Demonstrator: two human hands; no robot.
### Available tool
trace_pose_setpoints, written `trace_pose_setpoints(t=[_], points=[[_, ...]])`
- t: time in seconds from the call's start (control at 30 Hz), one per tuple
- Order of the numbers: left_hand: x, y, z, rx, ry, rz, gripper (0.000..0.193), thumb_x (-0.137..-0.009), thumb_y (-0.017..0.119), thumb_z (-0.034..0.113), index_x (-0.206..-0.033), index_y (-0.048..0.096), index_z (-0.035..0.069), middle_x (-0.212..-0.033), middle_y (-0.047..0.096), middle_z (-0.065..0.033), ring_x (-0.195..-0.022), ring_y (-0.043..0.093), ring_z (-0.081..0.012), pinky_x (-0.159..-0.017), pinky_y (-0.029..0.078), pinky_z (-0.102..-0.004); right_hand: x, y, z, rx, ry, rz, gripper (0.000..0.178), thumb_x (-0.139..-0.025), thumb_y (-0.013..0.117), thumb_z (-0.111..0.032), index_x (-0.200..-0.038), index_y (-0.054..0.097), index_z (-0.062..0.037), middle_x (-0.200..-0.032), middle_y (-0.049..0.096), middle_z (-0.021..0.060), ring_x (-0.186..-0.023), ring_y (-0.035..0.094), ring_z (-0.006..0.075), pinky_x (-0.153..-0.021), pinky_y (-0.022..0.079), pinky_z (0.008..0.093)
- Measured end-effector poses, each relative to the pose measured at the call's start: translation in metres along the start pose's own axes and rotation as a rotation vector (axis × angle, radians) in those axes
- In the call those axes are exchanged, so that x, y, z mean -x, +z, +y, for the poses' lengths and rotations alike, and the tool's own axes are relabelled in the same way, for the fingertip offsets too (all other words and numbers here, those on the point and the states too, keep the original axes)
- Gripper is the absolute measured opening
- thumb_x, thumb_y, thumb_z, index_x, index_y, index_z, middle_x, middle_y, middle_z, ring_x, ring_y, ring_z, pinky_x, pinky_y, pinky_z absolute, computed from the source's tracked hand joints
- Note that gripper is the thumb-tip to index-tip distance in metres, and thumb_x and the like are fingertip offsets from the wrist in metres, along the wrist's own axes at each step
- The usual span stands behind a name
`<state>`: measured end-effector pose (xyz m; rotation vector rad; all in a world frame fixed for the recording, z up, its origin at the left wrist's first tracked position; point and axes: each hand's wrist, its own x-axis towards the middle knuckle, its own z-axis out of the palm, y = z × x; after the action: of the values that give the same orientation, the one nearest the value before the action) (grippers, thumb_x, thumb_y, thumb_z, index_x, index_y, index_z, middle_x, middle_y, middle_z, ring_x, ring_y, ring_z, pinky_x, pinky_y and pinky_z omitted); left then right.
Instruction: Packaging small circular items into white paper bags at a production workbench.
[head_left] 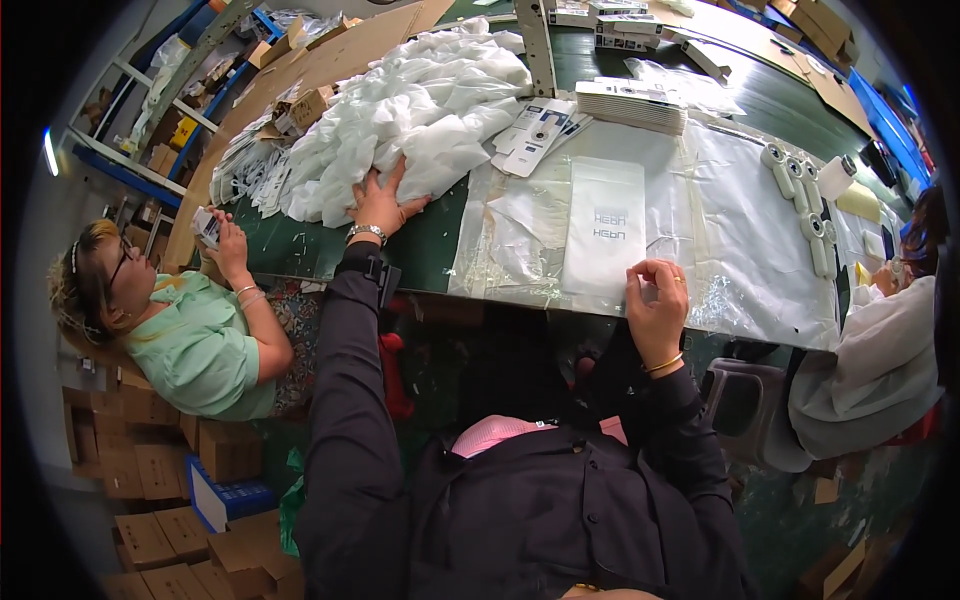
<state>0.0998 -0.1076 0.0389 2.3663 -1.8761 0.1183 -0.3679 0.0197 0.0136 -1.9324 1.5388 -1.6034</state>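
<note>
Left hand (377, 203): stretched forward over the green surface (420, 255); palm down, fingers spread wide and pressed into the near edge of a heap of white plastic bags (420, 110); a metal watch band on the wrist; dark sleeve behind it.

Right hand (657, 300): at the near edge of the surface; fingers (648, 275) pinched narrow on the lower right corner of a flat white pouch (603, 225); ring on one finger, gold bangle at the wrist.

White pouch: long, upright rectangle, lying flat on a clear plastic sheet (740, 230) that covers the right part of the surface; grey print at its middle; near end reaching the surface's edge.

Heap of white plastic bags: crumpled, loosely piled at the left centre of the surface, well apart from the pouch.

Printed cards (535, 135): a few white ones fanned just beside the heap, on its right; a stack of flat white cartons (632, 103) beyond them.

White rollers (800, 195): a row at the right, on the clear sheet.

Cardboard sheets (340, 55): brown, along the far left of the surface.

Person in a green shirt (195, 345): seated at the left, both hands on a small white item; another person in white (875, 355) at the right edge.
</note>
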Motion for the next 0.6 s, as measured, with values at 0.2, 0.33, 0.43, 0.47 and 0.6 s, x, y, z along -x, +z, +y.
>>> trace_pose_setpoints(t=[0.2,0.33,0.43,0.47,0.6], points=[[-0.017,0.002,0.002,0.018,-0.027,-0.019,0.104,-0.082,0.077,0.075,-0.169,0.027,0.048,-0.176,0.023,-0.0210,-0.157,0.025,-0.0569,-0.122,0.033,-0.0660,0.000,0.000,0.000,0.015,-0.009,0.015,0.013,-0.086,0.076,0.001,-0.092,0.065,-0.0040,-0.089,0.068,0.0097,-0.089,0.066,0.0309,-0.085,0.052,0.0408],[-0.021,0.024,-0.015,0.074,-0.008,0.033,0.104,-0.083,0.077,0.074,-0.169,0.023,0.050,-0.179,0.018,-0.0121,-0.154,0.026,-0.0615,-0.118,0.029,-0.0777,0.001,0.001,0.002,0.020,-0.042,-0.004,0.012,-0.087,0.077,0.002,-0.094,0.067,-0.0025,-0.092,0.068,0.0091,-0.087,0.065,0.0258,-0.080,0.053,0.0352],[-0.021,0.037,-0.016,-0.019,0.036,0.140,0.100,-0.088,0.075,0.068,-0.170,0.028,0.037,-0.175,0.027,-0.0149,-0.152,0.031,-0.0597,-0.117,0.035,-0.0730,-0.001,0.001,-0.001,0.018,-0.050,-0.003,0.012,-0.087,0.077,0.001,-0.093,0.067,-0.0027,-0.091,0.068,0.0092,-0.087,0.065,0.0271,-0.081,0.053,0.0363],[-0.019,0.040,-0.017,-0.066,0.055,0.192,0.098,-0.090,0.074,0.065,-0.170,0.030,0.030,-0.173,0.031,-0.0164,-0.151,0.034,-0.0588,-0.117,0.037,-0.0707,-0.001,0.001,-0.003,0.016,-0.055,-0.006,0.012,-0.087,0.077,0.001,-0.093,0.067,-0.0028,-0.091,0.068,0.0092,-0.087,0.065,0.0278,-0.081,0.053,0.0368],[-0.002,0.009,0.041,-0.069,-0.057,-0.004,0.087,-0.095,0.072,0.052,-0.164,0.039,0.011,-0.166,0.041,-0.0204,-0.148,0.040,-0.0547,-0.113,0.042,-0.0678,0.001,-0.005,0.001,0.031,-0.047,0.010,0.012,-0.087,0.077,0.001,-0.093,0.067,-0.0032,-0.091,0.068,0.0098,-0.089,0.066,0.0295,-0.082,0.052,0.0387]])
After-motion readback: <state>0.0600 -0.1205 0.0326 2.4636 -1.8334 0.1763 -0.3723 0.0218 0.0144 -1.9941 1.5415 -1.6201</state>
